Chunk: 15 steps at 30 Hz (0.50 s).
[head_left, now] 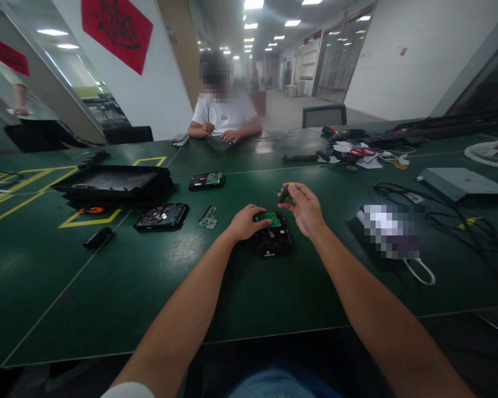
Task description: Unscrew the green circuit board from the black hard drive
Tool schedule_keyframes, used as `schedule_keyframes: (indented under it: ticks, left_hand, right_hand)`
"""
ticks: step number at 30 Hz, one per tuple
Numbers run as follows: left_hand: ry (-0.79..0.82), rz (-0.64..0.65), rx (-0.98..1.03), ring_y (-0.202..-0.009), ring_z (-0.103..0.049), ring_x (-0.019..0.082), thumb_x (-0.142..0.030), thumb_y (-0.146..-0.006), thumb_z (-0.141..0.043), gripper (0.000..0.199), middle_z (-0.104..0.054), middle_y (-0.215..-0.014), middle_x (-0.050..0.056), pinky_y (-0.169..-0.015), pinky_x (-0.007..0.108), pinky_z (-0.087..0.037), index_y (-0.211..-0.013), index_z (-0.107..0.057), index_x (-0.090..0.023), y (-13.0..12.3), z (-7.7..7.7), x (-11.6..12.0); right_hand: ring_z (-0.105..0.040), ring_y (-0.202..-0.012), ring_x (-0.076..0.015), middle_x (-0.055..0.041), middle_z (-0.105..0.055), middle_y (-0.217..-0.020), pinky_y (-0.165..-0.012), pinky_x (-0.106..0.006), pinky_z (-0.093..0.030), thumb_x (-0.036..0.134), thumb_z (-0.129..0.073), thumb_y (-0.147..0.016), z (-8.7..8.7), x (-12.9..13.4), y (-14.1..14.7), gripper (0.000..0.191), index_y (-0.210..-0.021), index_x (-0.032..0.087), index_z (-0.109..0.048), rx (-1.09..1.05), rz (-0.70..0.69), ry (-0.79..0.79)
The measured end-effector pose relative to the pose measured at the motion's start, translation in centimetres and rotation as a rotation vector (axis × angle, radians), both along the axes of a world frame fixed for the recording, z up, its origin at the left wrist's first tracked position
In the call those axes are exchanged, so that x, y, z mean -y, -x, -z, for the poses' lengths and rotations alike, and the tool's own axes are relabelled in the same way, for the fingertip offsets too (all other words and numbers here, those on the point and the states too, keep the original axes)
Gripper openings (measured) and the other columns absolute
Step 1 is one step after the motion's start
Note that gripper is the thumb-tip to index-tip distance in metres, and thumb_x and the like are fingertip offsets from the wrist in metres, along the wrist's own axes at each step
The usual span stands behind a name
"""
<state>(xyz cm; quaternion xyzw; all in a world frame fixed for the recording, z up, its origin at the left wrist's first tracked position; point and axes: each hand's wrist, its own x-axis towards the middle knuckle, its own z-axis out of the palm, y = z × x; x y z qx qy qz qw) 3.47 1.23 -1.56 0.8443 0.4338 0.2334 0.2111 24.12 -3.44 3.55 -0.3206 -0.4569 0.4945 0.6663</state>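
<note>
Hard drive (274, 243): long axis roughly fore-aft, green board end away; left hand (249, 222) grasps it, right hand (302, 209) grips screwdriver (286, 192). Bare table (249, 301) nearside.

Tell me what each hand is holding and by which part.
The right hand grips a small tool, seemingly a screwdriver, by its dark handle. The left hand holds the hard drive at its far left corner, thumb on the green board.

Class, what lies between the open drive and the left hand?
A loose circuit board lies between the open drive and the left hand, in the head view.
</note>
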Motion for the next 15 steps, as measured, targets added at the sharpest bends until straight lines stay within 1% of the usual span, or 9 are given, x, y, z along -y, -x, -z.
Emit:
schedule_keyframes:
  ticks: [3,6,11,15]
  left_hand:
    - [0.002,0.004,0.002,-0.111,-0.067,0.028,-0.059,-0.091,-0.069,0.057,-0.068,-0.124,0.011,-0.102,0.042,-0.053,-0.133,-0.07,-0.02,0.02,-0.01,-0.01]
    - [0.0,-0.003,0.0,-0.112,-0.067,0.028,-0.059,-0.09,-0.07,0.057,-0.068,-0.124,0.011,-0.102,0.042,-0.053,-0.133,-0.07,-0.021,0.05,0.04,-0.06]
    - [-0.005,0.004,0.006,-0.112,-0.068,0.028,-0.06,-0.091,-0.069,0.058,-0.068,-0.125,0.012,-0.103,0.042,-0.053,-0.132,-0.07,-0.02,0.06,0.13,-0.11]
    - [-0.003,-0.004,-0.004,-0.112,-0.068,0.029,-0.06,-0.09,-0.069,0.057,-0.068,-0.125,0.011,-0.103,0.042,-0.053,-0.132,-0.07,-0.021,0.02,0.17,-0.15]
  right_hand:
    - [-0.071,-0.096,-0.0188,-0.0017,-0.074,-0.103,-0.074,-0.03,-0.063,0.054,-0.076,-0.086,-0.02,0.04,0.0,0.03,-0.103,0.029,-0.073,-0.011,-0.028,-0.001]
    - [-0.072,-0.097,-0.0196,-0.0026,-0.075,-0.103,-0.075,-0.031,-0.063,0.058,-0.073,-0.088,-0.02,0.03,-0.02,0.034,-0.103,0.028,-0.072,-0.016,-0.03,0.008]
    - [-0.07,-0.094,-0.0179,-0.001,-0.073,-0.096,-0.071,-0.028,-0.062,0.053,-0.077,-0.087,-0.09,0.07,0.03,0.029,-0.102,0.029,-0.073,0.01,-0.018,0.013]
    - [-0.068,-0.092,-0.0164,-0.0008,-0.071,-0.097,-0.067,-0.025,-0.061,0.051,-0.079,-0.085,-0.2,0.19,0.15,0.028,-0.102,0.029,-0.076,0.025,-0.01,0.016]
